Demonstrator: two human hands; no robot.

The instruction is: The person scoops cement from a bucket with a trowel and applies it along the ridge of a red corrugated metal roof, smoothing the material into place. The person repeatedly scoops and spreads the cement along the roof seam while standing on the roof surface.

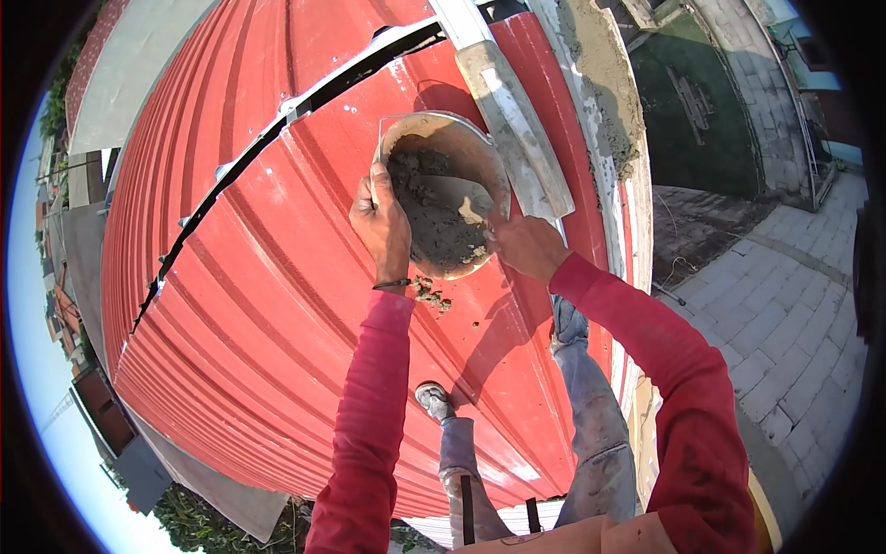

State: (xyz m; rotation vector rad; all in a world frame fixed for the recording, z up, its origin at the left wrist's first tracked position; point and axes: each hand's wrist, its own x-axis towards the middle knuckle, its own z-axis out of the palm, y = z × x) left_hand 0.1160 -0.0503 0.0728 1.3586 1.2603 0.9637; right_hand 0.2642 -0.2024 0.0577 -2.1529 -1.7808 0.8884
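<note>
A bucket (466,148) of wet grey mortar (434,231) stands on the red ribbed metal roof (305,212). My left hand (383,222) is closed on the bucket's left rim, with the thumb over the edge. At the right side of the bucket my right hand (528,246) is closed around the handle of a trowel (454,196). The trowel's flat blade lies inside the bucket against the mortar; my fingers hide most of the handle. Crumbs of mortar (432,295) are scattered on the roof just below the bucket.
Past the bucket lies a long mortar-stained board (515,129). A mortar-topped wall (600,83) runs along the roof's right edge, with a drop to a paved yard (784,323). A dark gap (341,83) splits the roof sheets. My feet stand on the roof.
</note>
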